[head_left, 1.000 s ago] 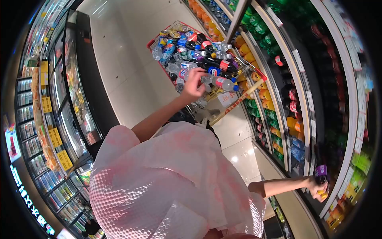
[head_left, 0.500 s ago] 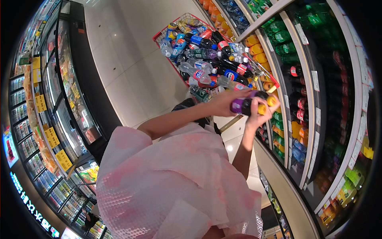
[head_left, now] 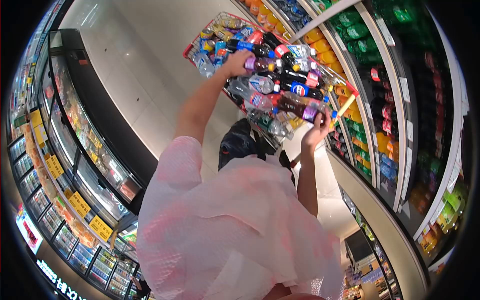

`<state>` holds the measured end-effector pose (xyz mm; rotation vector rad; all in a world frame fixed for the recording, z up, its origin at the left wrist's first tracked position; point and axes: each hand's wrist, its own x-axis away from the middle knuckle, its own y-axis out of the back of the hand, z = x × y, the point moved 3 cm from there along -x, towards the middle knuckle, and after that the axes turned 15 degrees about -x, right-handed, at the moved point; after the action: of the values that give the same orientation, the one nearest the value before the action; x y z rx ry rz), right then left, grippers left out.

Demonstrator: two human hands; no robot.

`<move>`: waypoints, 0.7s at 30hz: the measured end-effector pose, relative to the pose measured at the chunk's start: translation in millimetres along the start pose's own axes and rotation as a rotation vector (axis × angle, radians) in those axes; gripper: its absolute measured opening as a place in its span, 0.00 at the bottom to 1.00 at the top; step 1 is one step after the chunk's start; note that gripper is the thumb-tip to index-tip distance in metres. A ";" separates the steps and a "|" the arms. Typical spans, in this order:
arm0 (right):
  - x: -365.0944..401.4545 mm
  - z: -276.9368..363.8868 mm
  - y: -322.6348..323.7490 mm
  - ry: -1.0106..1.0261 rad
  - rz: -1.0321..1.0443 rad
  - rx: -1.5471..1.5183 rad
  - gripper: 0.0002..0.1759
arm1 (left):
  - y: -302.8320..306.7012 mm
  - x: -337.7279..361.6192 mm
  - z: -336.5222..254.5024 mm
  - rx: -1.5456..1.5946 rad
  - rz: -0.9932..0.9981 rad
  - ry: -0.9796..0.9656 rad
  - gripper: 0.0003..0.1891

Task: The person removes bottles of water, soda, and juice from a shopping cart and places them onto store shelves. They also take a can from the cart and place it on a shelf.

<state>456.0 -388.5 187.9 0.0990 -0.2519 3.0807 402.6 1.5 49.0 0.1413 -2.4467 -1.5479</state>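
Note:
My left hand (head_left: 237, 63) reaches over the heaped shopping cart and closes around one end of a small dark bottle with a purple label (head_left: 259, 64), its yellow cap pointing right. This bottle lies among the other drinks. Near the cart's handle, my right hand (head_left: 316, 132) has its fingers curled on a second dark bottle with a purple label (head_left: 309, 114), held roughly level at the near side of the pile. Under and around both hands is the cart (head_left: 188, 51), with a red rim and full of drink bottles, among them a Pepsi bottle (head_left: 300, 90).
Drink shelves (head_left: 400, 100) with orange, green and dark bottles line the right side, close to the cart. Glass-fronted chillers (head_left: 82, 135) with yellow price signs run along the left. Pale floor tiles (head_left: 150, 75) lie between.
Both hands were together holding two purple-labelled bottles near the handle. My left hand has moved forward and left into the cart with one; my right hand has lowered toward the pile.

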 end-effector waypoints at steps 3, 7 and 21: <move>2.7 -16.7 14.6 -0.031 0.012 -0.010 0.25 | -17.2 0.0 9.2 0.029 -0.019 -0.059 0.37; 6.9 23.4 -14.0 0.085 0.041 0.268 0.25 | -0.3 28.2 0.8 0.055 -0.177 0.032 0.47; -108.2 -95.4 -302.5 -0.014 0.230 -0.310 0.25 | -20.4 99.5 -8.3 0.441 -0.725 0.665 0.44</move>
<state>574.5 -79.5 135.2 0.0847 -0.7887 3.2165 307.7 -35.6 49.2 1.4833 -2.1957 -0.8649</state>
